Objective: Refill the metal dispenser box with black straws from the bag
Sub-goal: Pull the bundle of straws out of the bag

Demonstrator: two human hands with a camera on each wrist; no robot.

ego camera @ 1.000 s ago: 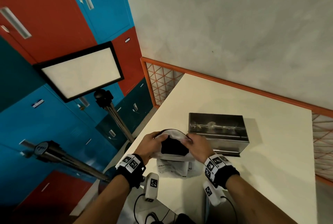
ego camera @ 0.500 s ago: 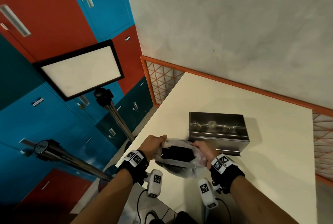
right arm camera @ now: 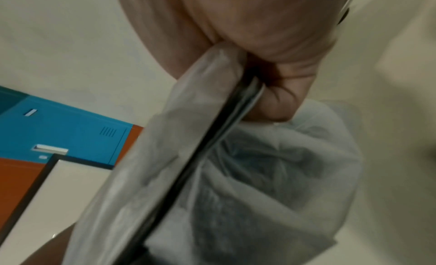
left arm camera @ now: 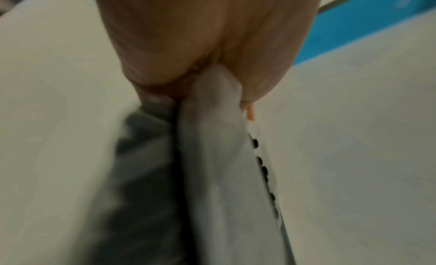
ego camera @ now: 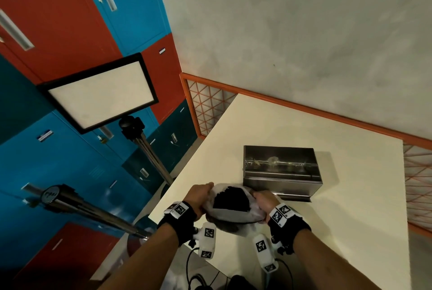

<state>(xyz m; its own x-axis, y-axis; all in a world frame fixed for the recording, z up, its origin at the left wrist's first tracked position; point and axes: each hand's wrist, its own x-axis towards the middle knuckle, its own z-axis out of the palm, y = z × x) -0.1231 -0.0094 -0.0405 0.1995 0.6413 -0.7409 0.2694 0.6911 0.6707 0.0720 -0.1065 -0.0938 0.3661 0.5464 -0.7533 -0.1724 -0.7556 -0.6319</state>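
While the left hand and right hand each grip one side of the translucent white plastic bag, its mouth is held open above the cream tabletop's near left corner. Black straws show inside. Just behind stands the rectangular metal dispenser box, lid open.

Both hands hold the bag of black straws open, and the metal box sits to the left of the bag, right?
Not quite: the head view shows the metal box to the right of the bag. Left hand and right hand do hold it open, black straws showing.
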